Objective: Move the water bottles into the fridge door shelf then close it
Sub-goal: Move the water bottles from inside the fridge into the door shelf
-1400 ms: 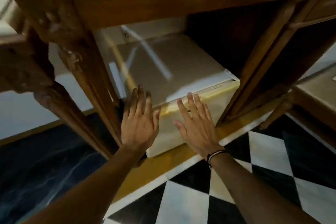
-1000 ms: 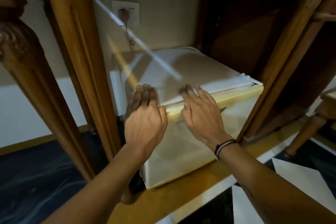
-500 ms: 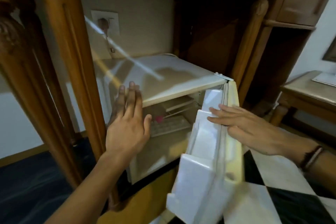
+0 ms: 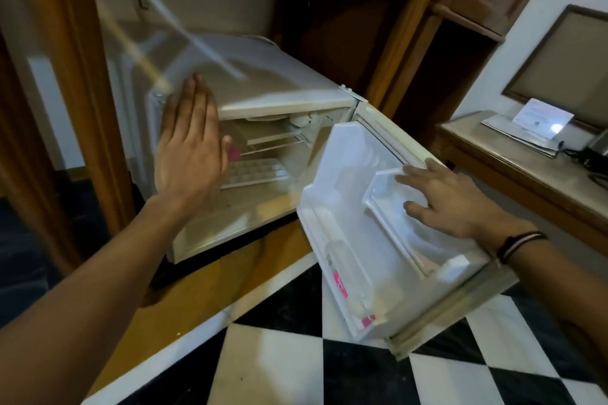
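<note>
Fridge door [image 4: 378, 220] swung wide open at centre-right of frame, inner liner facing up toward the camera. Right hand [image 4: 450, 204] lies flat on the upper door shelf [image 4: 391, 197], fingers [image 4: 411, 171] spread and extended, gripping nothing; fingertips rest on the shelf's white rim. Left hand [image 4: 190, 148] at centre-left, open palm, fingers straight and close together, held in front of the mini fridge [image 4: 263, 89] cabinet's left front edge; cannot tell if it touches. A clear bottle with a pink label [image 4: 340, 276] lies in the lower door shelf, toward the lower centre of frame, well apart from the right fingers and below them. Inside the cabinet: white ice tray [image 4: 255, 171] on the floor of the compartment, wire rack [image 4: 276, 141] above it, small pink item [image 4: 234, 153] just beside the left thumb. Checkered floor [image 4: 296, 365] along the bottom; wooden desk [image 4: 526, 171] at right edge.
</note>
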Tool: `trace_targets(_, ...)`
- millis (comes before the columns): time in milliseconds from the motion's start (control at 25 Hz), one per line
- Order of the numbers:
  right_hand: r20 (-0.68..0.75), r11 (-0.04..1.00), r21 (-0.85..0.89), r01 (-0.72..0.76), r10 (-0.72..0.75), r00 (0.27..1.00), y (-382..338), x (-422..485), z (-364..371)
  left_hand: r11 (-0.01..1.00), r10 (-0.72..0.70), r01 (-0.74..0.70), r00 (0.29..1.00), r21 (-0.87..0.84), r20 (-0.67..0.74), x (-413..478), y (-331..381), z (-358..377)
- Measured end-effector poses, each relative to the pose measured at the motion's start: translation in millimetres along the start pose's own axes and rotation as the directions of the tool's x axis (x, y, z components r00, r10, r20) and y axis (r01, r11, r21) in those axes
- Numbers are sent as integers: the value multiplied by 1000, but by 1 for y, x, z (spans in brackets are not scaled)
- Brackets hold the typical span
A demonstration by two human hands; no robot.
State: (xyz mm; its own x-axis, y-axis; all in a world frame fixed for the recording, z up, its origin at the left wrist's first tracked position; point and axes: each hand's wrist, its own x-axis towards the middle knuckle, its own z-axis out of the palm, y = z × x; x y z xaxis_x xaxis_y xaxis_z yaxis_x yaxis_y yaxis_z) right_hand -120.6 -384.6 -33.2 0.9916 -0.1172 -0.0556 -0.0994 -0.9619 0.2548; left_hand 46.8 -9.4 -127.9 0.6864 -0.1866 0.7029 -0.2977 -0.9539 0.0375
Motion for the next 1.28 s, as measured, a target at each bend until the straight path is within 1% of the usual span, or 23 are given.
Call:
trace_targets(40, -57, 999, -46, -3, 0, 998, -8, -4, -1, 1000, -9, 9, 1000, 3, -20, 2, 0, 2)
trace_targets(80, -151, 998, -66, 25, -35, 988, -19, -8, 0, 1000, -15, 15, 999, 3, -32, 3, -1, 3)
trace_targets(160, -342, 988, -50, 145, -154, 927, -47, -16, 17, 1000, -10, 10, 999, -14, -45, 4, -1, 5)
trace_targets(200, -360, 980, -9, 199, -189, 914, -62, -18, 31, 1000, -15, 14, 998, -21, -53, 3, 0, 5)
trace_targets(240, -288, 977, 68, 201, -174, 942, -75, -18, 49, 999, -21, 20, 998, -26, -55, 3, 1, 6)
trace_targets(280, -160, 982, 128, 141, -119, 980, -85, -16, 70, 999, -23, 21, 998, -31, -54, 2, 1, 6)
trace_targets(320, 5, 991, 128, 40, -41, 999, -87, -14, 94, 999, -19, 17, 998, -37, -56, 2, 1, 5)
trace_targets(360, 149, 994, 93, -50, 36, 988, -83, -11, 119, 999, -15, 13, 998, -38, -62, 2, -2, 4)
trace_targets(440, 336, 980, 50, -195, 167, 927, -66, -9, 161, 999, -6, 3, 997, -40, -72, 4, -10, 1)
trace_targets(560, 513, 962, 36, -270, 215, 831, -33, 1, 195, 999, 40, -40, 998, -15, -56, 7, -24, -3)
trace_targets(600, 554, 949, 64, -309, 224, 802, -23, 8, 196, 999, 51, -51, 998, -6, -43, 7, -27, -3)
trace_targets(640, 600, 915, 126, -384, 237, 764, -14, 14, 195, 999, 54, -54, 998, 5, -31, 6, -27, -3)
trace_targets(720, 686, 815, 232, -532, 251, 683, -3, 22, 193, 998, 61, -60, 998, 21, -21, 5, -26, -2)
trace_targets(760, 699, 785, 249, -567, 260, 666, 1, 23, 192, 998, 63, -63, 998, 14, -17, 6, -26, -2)
trace_targets(920, 683, 773, 263, -577, 273, 677, 8, 20, 202, 998, 60, -61, 998, -21, -14, 6, -28, 2)
trace_targets(1000, 680, 726, 325, -606, 265, 683, 7, 24, 191, 999, 39, -40, 999, -33, -37, 8, -24, 5)
trace_targets(1040, 658, 694, 365, -620, 279, 700, 4, 28, 184, 999, 21, -24, 998, -38, -54, 8, -22, 6)
trace_targets(1080, 599, 670, 416, -614, 306, 740, -3, 33, 177, 999, 3, -6, 997, -43, -72, 8, -22, 8)
trace_targets(1120, 504, 673, 459, -580, 340, 794, -13, 38, 168, 999, -8, 3, 996, -50, -87, 8, -21, 11)
trace_targets(1160, 379, 722, 458, -519, 369, 849, -26, 41, 161, 998, -10, 5, 996, -56, -90, 9, -20, 13)
trace_targets(1200, 235, 809, 397, -433, 367, 900, -42, 46, 152, 998, -20, 14, 996, -62, -90, 10, -19, 14)
trace_targets(1240, 106, 885, 313, -345, 329, 938, -59, 50, 145, 998, -32, 26, 995, -66, -91, 11, -18, 16)
trace_targets(1280, -3, 933, 234, -273, 281, 960, -74, 55, 139, 997, -46, 39, 995, -69, -90, 12, -16, 18)
